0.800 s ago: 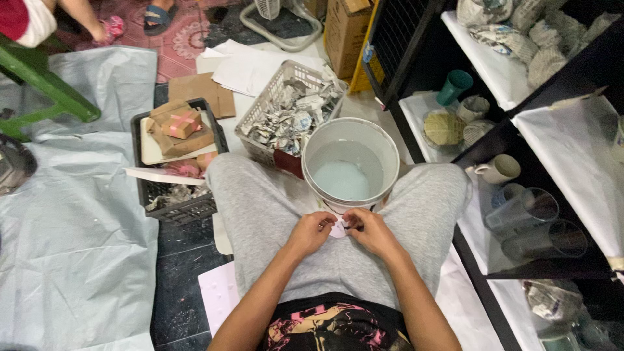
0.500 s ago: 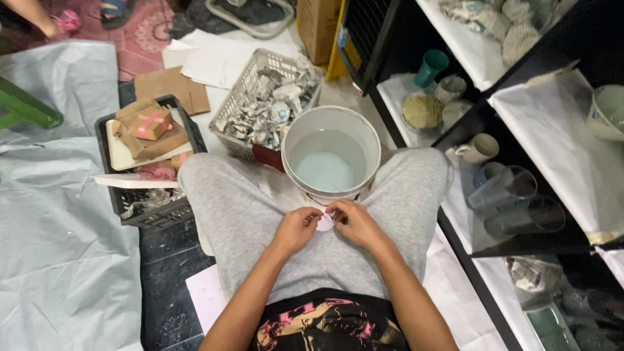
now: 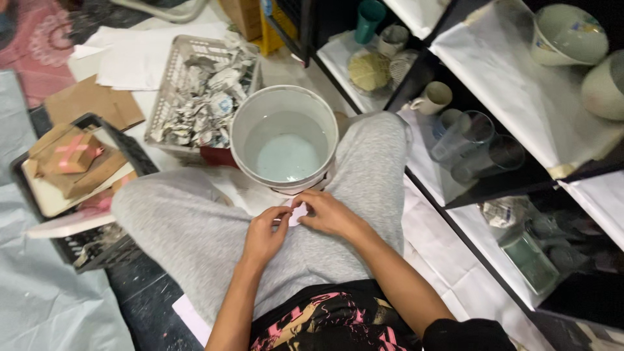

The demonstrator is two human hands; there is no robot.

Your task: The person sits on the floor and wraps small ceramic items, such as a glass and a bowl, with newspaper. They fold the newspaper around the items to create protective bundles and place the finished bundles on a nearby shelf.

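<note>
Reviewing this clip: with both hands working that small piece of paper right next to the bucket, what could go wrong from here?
The white bucket holds water and sits between the knees, so a leg shift might tip it onto the lap. The small pale paper piece, pinched by the left hand and right hand, could tear or drop.

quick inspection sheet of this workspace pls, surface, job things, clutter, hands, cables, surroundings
surface: floor covered with grey sheeting on the left; the person sits on it in grey trousers.
job's things: small pale scrap of paper pinched between both hands over the lap; white bucket with water in it stands just beyond the knees.
clutter: wire basket full of torn paper; black crate with cardboard pieces; loose white sheets behind.
hands: left hand and right hand both grip the scrap, fingertips meeting.
cables: nothing seen.
surroundings: black shelving on the right with glasses, a mug, bowls and a teal cup.
</note>
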